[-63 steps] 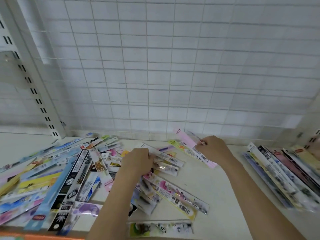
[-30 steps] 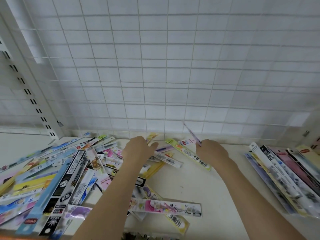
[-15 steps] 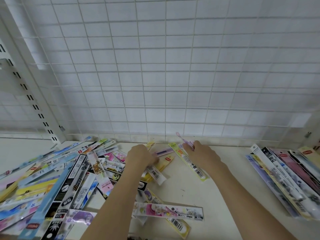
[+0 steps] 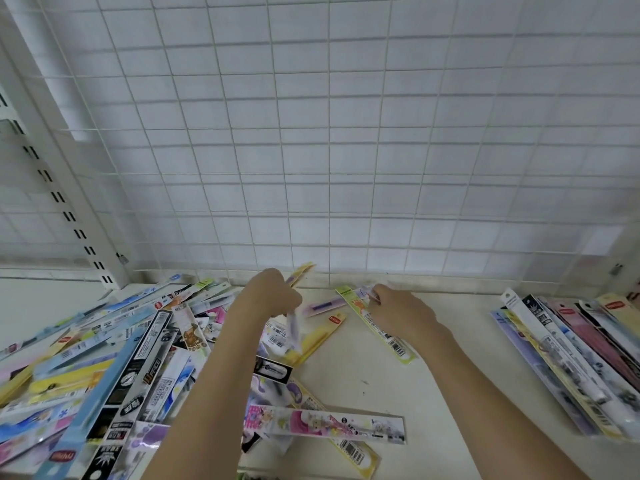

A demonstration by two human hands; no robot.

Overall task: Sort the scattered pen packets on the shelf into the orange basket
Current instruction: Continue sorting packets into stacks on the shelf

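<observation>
— Head view: where are the packets [image 4: 114, 358]?
— Heaped left of the left hand [image 4: 273, 296], whose fingers clamp one packet. Right hand [image 4: 398, 313] pinches another beside it.

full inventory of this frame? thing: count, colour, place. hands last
scattered pen packets: many, mixed colours, heaped on the left and centre of the shelf
lime-green packet: one, lies diagonally under the right hand
pink cartoon packet: one, flat near the front edge
stacked packets: a leaning row, mixed colours, far right
shelf: one, cream
wire grid panel: one, white, behind the shelf
slotted upright: one, white, left
orange basket: not in view
left hand: grips a packet, centre back
right hand: pinches a small packet
</observation>
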